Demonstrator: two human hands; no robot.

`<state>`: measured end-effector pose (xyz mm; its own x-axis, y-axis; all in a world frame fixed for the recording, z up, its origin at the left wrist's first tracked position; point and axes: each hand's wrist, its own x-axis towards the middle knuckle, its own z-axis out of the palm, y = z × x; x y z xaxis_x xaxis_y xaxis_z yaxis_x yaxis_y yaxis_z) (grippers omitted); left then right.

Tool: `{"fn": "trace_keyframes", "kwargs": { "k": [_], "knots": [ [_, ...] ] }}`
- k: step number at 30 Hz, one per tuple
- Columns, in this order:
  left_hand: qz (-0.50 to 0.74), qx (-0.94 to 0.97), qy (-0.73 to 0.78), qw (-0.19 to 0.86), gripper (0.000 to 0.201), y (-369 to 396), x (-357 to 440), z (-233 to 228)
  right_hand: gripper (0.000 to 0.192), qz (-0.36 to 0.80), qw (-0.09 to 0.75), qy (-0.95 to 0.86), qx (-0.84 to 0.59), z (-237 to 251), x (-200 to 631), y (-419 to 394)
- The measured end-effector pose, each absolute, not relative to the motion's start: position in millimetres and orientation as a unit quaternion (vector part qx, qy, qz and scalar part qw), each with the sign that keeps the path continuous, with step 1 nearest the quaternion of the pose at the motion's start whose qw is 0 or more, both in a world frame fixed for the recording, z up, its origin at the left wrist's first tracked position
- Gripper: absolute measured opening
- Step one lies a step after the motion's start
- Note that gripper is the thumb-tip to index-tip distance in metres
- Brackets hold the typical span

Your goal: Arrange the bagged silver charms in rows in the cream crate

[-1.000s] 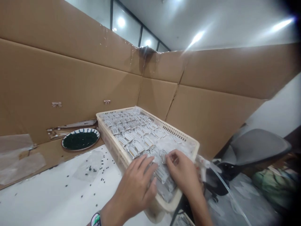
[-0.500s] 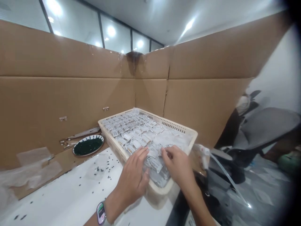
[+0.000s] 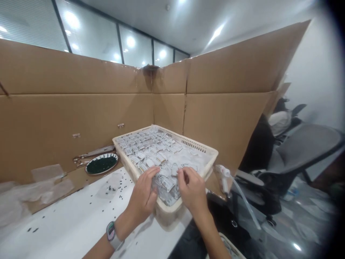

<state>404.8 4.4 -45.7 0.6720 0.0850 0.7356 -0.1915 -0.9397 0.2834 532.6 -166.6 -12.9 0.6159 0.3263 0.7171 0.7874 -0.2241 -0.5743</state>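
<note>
A cream plastic crate (image 3: 205, 148) sits at the table's right edge, filled with rows of small clear packets (image 3: 151, 147) holding pale parts. My left hand (image 3: 142, 196) rests over the crate's near corner, fingers spread and touching the packets. My right hand (image 3: 191, 189) is beside it, fingertips pinched on a packet (image 3: 181, 172) in the near rows. A watch (image 3: 111, 232) is on my left wrist.
Cardboard walls (image 3: 81, 118) enclose the white table (image 3: 67, 223) on the left and back. A dish of dark green beads (image 3: 101, 163) stands left of the crate, with loose beads (image 3: 118, 189) scattered nearby. Plastic sheets (image 3: 40, 187) lie far left. An office chair (image 3: 296, 151) is right.
The view has pulled back and turned left, so the crate looks smaller. Both hands stay on the near packets; the right hand's fingertips have closed on one.
</note>
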Motion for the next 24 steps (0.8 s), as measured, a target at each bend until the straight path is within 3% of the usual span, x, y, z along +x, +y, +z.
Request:
{"fn": "trace_keyframes", "kwargs": {
  "k": [10, 24],
  "knots": [
    [0.444, 0.856, -0.031, 0.261, 0.04, -8, 407, -52, 0.031, -0.285, 0.517, -0.404, -0.699, -14, 529, -171],
    [0.452, 0.852, -0.024, 0.262, 0.042, -11, 404, -53, 0.032, -0.277, 0.525, -0.383, -0.708, -14, 525, -170]
  ]
}}
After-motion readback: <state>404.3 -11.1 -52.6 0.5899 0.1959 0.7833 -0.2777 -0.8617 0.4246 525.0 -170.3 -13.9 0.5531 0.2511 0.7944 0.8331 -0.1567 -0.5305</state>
